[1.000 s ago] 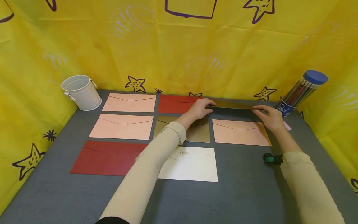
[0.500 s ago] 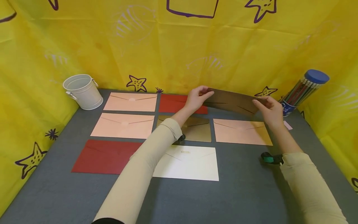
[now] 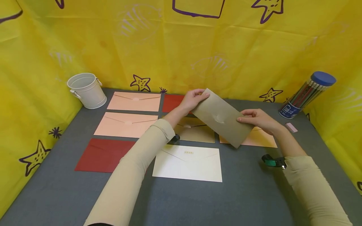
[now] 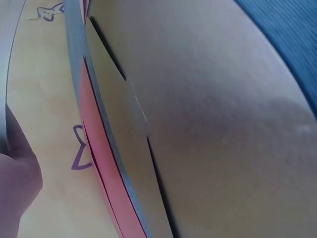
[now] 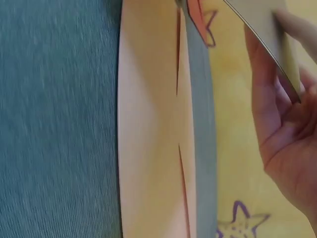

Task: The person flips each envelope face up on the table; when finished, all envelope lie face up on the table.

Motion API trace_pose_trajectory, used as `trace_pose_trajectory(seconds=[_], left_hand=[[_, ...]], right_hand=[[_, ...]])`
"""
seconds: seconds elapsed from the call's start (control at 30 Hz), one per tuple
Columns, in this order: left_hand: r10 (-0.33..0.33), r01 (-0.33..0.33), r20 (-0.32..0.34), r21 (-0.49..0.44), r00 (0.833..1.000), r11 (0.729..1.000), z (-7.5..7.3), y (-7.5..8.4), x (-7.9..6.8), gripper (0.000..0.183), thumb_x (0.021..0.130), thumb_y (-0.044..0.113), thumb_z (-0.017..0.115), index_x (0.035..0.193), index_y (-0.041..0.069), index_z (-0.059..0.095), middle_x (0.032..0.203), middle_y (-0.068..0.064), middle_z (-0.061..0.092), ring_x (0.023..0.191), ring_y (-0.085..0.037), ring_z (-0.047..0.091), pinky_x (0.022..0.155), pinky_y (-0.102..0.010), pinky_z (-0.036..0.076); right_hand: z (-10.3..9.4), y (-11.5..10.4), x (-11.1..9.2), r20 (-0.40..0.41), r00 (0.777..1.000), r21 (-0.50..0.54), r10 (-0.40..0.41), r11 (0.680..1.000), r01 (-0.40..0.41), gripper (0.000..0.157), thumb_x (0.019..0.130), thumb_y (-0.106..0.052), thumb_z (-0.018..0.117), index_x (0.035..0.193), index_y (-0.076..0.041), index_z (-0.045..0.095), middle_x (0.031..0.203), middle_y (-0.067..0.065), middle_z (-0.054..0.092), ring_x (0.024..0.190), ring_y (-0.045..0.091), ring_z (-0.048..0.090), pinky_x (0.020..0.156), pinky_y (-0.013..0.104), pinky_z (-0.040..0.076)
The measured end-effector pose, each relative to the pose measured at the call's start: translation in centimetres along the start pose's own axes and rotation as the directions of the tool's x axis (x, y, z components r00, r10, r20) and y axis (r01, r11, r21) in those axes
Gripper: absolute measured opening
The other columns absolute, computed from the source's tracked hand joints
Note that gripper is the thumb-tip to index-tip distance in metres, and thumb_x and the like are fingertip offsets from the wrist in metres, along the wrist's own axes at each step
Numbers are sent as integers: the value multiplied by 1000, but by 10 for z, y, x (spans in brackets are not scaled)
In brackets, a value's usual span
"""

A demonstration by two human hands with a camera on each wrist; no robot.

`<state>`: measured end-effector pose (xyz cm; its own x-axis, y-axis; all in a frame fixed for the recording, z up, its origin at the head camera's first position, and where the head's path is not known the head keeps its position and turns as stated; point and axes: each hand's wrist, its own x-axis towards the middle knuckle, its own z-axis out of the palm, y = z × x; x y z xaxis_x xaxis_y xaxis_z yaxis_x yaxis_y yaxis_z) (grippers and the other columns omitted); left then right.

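Both hands hold a gold envelope point(image 3: 219, 121) up over the table, tilted with its lower corner toward the right front. My left hand point(image 3: 192, 100) pinches its upper left corner between thumb and fingers. The right hand point(image 3: 260, 120) grips its right edge, thumb on the near face; in the right wrist view that hand point(image 5: 292, 119) curls about the envelope's edge. Beneath it lie another gold envelope point(image 3: 195, 135) and a pink envelope point(image 3: 260, 140), both partly covered in the head view. A red envelope point(image 3: 172, 102) shows behind my left hand.
Two pink envelopes point(image 3: 134, 102) lie at the left, with a dark red envelope point(image 3: 104, 155) and a white envelope point(image 3: 188, 164) nearer. A white bucket point(image 3: 87, 91) stands back left. Back right are a leaning pencil tub point(image 3: 306, 94) and a small pink eraser point(image 3: 291, 127).
The held gold envelope has come up from the back right, turned its broad face toward the head camera and tilted down to the right. Both hands moved with it, the left one leftward.
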<state>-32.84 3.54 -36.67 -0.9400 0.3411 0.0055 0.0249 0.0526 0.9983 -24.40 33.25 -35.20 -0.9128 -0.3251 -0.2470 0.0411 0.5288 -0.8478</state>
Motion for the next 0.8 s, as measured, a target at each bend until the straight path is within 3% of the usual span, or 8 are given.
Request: trace_pose_trajectory(seconds=[0.2, 0.4, 0.47, 0.53, 0.67, 0.73, 0.8], left_hand=[[-45, 30, 129, 118, 991, 993, -1, 0, -4, 40, 89, 32, 73, 123, 13, 69, 120, -2, 67, 84, -16, 61, 68, -26, 47], [-101, 35, 322, 206, 941, 978, 9, 7, -12, 36, 87, 36, 74, 118, 19, 72, 105, 1, 70, 75, -19, 62, 64, -27, 50], [-107, 38, 327, 209, 939, 977, 10, 8, -14, 35, 86, 36, 75, 116, 19, 73, 105, 3, 70, 78, -18, 63, 65, -27, 51], [-112, 65, 290, 167, 950, 984, 11, 7, -15, 33, 86, 35, 75, 115, 19, 74, 107, 3, 70, 82, -17, 64, 68, -27, 52], [-137, 143, 180, -16, 974, 990, 11, 4, -17, 35, 87, 27, 75, 120, 14, 70, 109, -3, 69, 88, -17, 66, 75, -29, 56], [-158, 173, 160, -83, 974, 982, 11, 1, -18, 39, 89, 24, 74, 125, 11, 66, 110, -7, 69, 88, -21, 68, 78, -33, 57], [-179, 197, 165, -98, 970, 976, 12, -2, -21, 43, 89, 23, 73, 129, 10, 62, 111, -9, 69, 90, -22, 69, 81, -34, 56]], right_hand=[[25, -13, 10, 161, 986, -64, -41, 997, 51, 33, 96, -28, 63, 114, 0, 63, 99, 13, 69, 85, 27, 67, 77, 36, 56], [55, -31, 17, 155, 987, 3, -48, 999, 48, 38, 97, -31, 61, 113, 3, 63, 88, 10, 71, 75, 23, 68, 68, 34, 56], [62, -33, 17, 122, 991, 31, -50, 998, 46, 39, 97, -32, 61, 112, 4, 63, 83, 9, 71, 71, 22, 69, 63, 33, 55], [65, -33, 17, 69, 996, 69, -48, 997, 43, 40, 98, -31, 60, 113, 5, 61, 81, 8, 71, 69, 22, 69, 61, 33, 56], [66, -30, 16, -115, 993, 222, -31, 973, 56, 41, 99, -33, 58, 117, 4, 55, 83, 0, 70, 71, 15, 69, 62, 29, 56], [66, -28, 16, -227, 974, 353, -5, 932, 87, 39, 98, -35, 59, 118, -1, 54, 88, -4, 69, 74, 11, 68, 64, 26, 56], [65, -27, 18, -336, 941, 486, 28, 861, 148, 34, 96, -34, 62, 117, -7, 55, 92, -5, 67, 77, 9, 67, 66, 23, 56]])
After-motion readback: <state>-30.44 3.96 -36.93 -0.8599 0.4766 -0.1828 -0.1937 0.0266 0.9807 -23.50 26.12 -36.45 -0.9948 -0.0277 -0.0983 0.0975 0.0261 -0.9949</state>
